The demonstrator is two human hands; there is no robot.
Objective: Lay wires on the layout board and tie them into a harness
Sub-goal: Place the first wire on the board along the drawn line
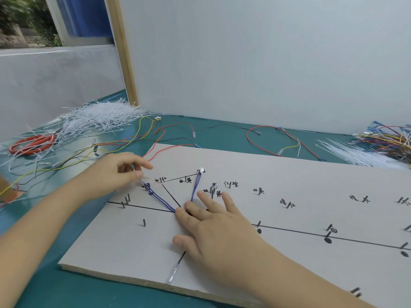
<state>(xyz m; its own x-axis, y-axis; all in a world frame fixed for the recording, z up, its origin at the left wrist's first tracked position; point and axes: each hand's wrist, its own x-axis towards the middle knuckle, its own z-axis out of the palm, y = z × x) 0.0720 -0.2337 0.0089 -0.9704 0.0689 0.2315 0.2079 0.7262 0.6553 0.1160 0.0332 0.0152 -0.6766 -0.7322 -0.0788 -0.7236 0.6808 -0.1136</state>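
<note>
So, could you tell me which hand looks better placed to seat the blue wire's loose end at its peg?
Probably the left hand: its fingers already pinch the blue wire end near the upper-left pegs, while the right hand lies flat on the layout board, pressing the wire's bend at the junction.

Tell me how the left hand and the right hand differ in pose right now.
The left hand pinches the blue wire end with curled fingers; the right hand lies flat, fingers straight, pressing the wire at the bend. The left is farther up the layout board. Both touch that wire.
</note>
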